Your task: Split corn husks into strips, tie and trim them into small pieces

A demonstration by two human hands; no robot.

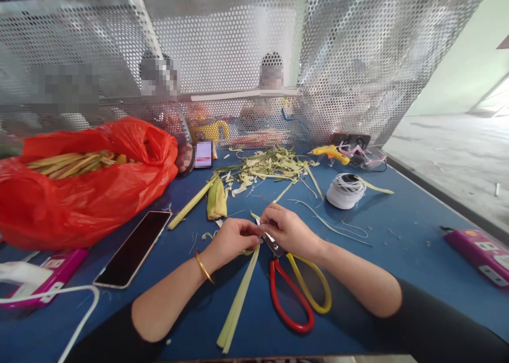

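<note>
Near the middle of the blue table, my left hand (234, 239) pinches a long pale green leaf strip (239, 304), whose wide end hangs toward the front edge. My right hand (288, 229) meets it fingertip to fingertip, also closed on the strip, part of which sticks out beyond the fingers. Under and beside my right hand lie scissors (292, 299) with one red and one yellow handle, their blades partly hidden by my fingers. A folded green husk piece (217, 199) sits just beyond my left hand.
A red plastic bag (95, 209) of stalks and a black phone (135, 249) lie left. Scraps (274, 164) are piled at the back. White thread (345, 191), a yellow glue gun (330, 153) and a purple box (479, 254) are right. Perforated metal panels (238, 50) stand behind.
</note>
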